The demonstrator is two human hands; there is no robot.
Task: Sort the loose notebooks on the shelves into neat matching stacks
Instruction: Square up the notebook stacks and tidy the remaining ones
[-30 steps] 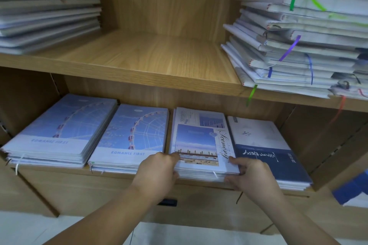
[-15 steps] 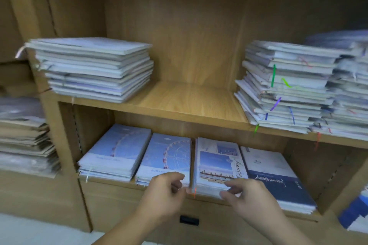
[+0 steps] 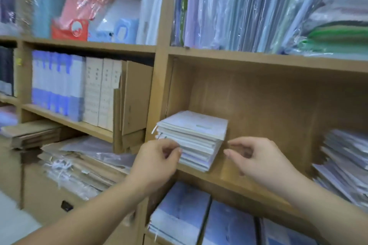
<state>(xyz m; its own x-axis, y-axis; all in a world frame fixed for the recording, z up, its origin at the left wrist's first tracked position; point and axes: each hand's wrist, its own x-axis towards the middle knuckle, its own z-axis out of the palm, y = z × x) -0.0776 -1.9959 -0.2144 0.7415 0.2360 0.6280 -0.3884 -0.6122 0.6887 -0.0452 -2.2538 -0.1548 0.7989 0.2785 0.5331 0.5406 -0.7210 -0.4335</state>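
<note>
A stack of pale notebooks [image 3: 195, 135] lies at the left end of the middle wooden shelf [image 3: 229, 181]. My left hand [image 3: 157, 161] is at the stack's front left corner, its fingers curled close to the edges and holding nothing I can make out. My right hand [image 3: 256, 159] hovers just right of the stack, apart from it, with loosely curled fingers and nothing in them. An untidy pile of notebooks [image 3: 344, 161] fills the right end of the same shelf. Blue-covered notebook stacks [image 3: 179, 219] lie on the shelf below.
Bare shelf board lies between the pale stack and the right pile. Plastic-wrapped folders [image 3: 249, 6] stand on the shelf above. In the left bay stand blue and white binders [image 3: 59, 83] and cardboard sheets [image 3: 135, 95], with flat paper bags [image 3: 79, 165] below.
Both hands let go of the scenery-cover stack on the lower shelf and rose to the pale stack one shelf up. The view swung up and left.
</note>
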